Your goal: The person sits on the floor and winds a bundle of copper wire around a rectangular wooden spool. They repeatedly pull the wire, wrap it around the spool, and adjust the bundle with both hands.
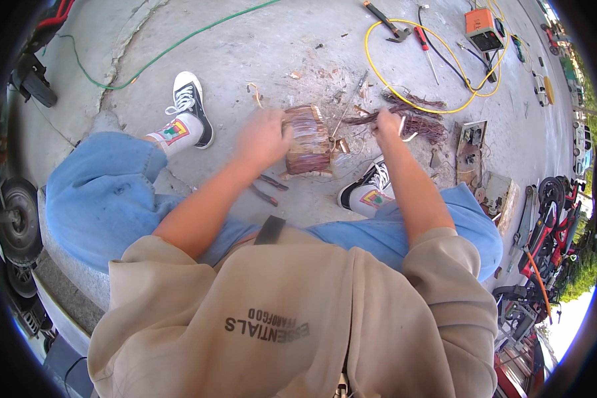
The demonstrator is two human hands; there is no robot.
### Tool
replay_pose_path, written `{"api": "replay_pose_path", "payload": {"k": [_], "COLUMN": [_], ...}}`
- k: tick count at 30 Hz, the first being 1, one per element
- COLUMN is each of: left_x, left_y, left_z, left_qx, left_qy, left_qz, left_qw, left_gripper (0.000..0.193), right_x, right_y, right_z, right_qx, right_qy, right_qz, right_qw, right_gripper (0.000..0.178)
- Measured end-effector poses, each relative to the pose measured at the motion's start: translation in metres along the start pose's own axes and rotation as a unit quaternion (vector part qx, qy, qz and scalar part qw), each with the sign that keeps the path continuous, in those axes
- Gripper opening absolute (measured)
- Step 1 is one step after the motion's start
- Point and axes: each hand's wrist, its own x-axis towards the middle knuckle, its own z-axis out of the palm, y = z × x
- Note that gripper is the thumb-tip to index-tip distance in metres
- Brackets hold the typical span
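A wire-wound coil block point(310, 140), copper-brown with a shiny wrapping, rests on the concrete between my feet. My left hand point(264, 139) is at its left side, smeared by motion, so its finger pose is unclear. On the other side, my right hand point(387, 126) is closed around a bundle of thin dark-red copper wires point(363, 120). More loose copper wire point(423, 125) lies in a tangled heap just beyond and to the right of that hand. Pliers with dark handles point(266, 191) are on the ground below the coil.
Beyond my right hand lie a hammer point(386, 21), a red-handled screwdriver point(426, 48), a yellow hose point(371, 65) and an orange box-shaped machine point(483, 30). Metal parts point(471, 151) stand right of the wire heap. A green hose point(172, 54) crosses the far left floor.
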Motion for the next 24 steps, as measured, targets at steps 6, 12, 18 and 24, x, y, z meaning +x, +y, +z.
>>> {"api": "replay_pose_path", "payload": {"k": [6, 12, 18, 24], "left_x": [-0.071, -0.069, -0.048, -0.018], "left_y": [0.058, -0.081, -0.107, -0.094], "left_z": [0.039, 0.08, 0.032, -0.032], "left_qx": [-0.208, 0.237, 0.239, 0.128], "left_qy": [-0.354, -0.579, -0.507, -0.378], "left_qz": [0.196, 0.226, 0.216, 0.128], "left_qw": [0.891, 0.747, 0.799, 0.908], "left_gripper": [0.05, 0.027, 0.029, 0.036], "right_x": [0.013, -0.011, -0.013, -0.071], "right_y": [-0.105, -0.203, -0.252, -0.236], "right_z": [-0.061, -0.125, -0.3, -0.301], "right_qx": [-0.067, -0.184, -0.158, 0.239], "right_qy": [0.106, 0.221, 0.439, 0.16], "right_qz": [-0.211, -0.423, -0.393, -0.424], "right_qw": [0.969, 0.859, 0.792, 0.859], "right_gripper": [0.041, 0.043, 0.049, 0.029]}}
